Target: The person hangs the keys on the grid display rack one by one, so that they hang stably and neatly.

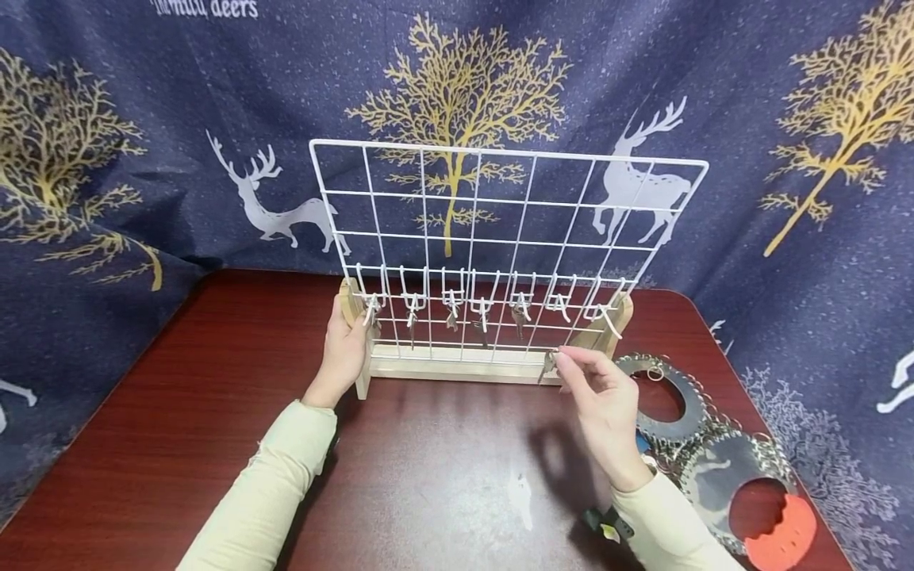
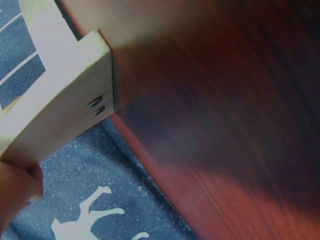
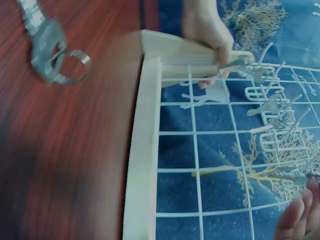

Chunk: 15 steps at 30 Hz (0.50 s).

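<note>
A white wire grid rack [image 1: 421, 235] stands tilted in a pale wooden stand [image 1: 457, 366]. My left hand [image 1: 346, 349] grips the stand's left end piece [image 2: 65, 105]. My right hand [image 1: 607, 404] pinches a small silver key [image 1: 547, 366] between thumb and fingertips, in front of the rack's lower right part. Keys [image 1: 520, 317] hang from several of the white hooks along the rack. The two rightmost hooks [image 1: 603, 313] hold no key. In the right wrist view my right fingers [image 3: 300, 215] show at the lower right edge.
On the table's right lie grey ring-shaped plates [image 1: 685, 404] edged with small metal rings, and an orange-red piece [image 1: 781, 535]. The right wrist view shows a blurred key with a ring [image 3: 47, 52] over the tabletop. A patterned blue cloth [image 1: 286, 103] hangs behind the table.
</note>
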### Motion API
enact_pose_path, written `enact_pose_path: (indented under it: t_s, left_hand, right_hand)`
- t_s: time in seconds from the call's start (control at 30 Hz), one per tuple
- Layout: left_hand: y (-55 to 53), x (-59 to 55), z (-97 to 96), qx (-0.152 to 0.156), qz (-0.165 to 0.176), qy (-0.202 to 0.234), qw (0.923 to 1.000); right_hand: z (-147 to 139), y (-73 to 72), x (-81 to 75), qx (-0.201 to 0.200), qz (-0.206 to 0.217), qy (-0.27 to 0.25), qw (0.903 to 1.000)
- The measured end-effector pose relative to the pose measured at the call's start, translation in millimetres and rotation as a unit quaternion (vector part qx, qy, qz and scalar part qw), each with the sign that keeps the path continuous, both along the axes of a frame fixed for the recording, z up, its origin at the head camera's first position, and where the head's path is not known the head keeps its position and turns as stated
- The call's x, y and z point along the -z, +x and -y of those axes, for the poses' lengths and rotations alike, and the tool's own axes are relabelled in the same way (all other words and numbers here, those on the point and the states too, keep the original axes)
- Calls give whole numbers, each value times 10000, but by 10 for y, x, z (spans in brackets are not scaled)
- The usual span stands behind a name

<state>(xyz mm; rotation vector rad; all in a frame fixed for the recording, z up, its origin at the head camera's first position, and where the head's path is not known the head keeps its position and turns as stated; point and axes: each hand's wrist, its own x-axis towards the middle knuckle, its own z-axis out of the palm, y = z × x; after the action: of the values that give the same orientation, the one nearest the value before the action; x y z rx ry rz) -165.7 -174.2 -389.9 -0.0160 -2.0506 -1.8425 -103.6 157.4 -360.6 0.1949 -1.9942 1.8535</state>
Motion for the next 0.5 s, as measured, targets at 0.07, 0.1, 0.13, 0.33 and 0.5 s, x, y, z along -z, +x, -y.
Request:
enact_pose_path:
  t_s: [0.07, 0.1, 0.13, 0.33, 0.5]
  left_hand:
    - [-1, -1, -3, 44, -3, 81, 10000]
    - [-1, -3, -5, 48, -11, 118, 9999]
    - [2, -6, -7, 48, -18, 139, 9999]
    - [7, -15, -16, 30, -39, 179, 9998]
    - [3, -7, -10, 9, 50, 70, 10000]
  right_hand:
    - [21, -6, -33, 195, 30, -233, 9995]
    - [32, -10, -50, 241, 38, -396, 9989]
    - [45, -14, -68, 275, 46, -528, 9982]
    - [126, -49, -120, 81, -95, -1405, 9900]
    - [169, -78, -146, -34, -179, -1972, 9802]
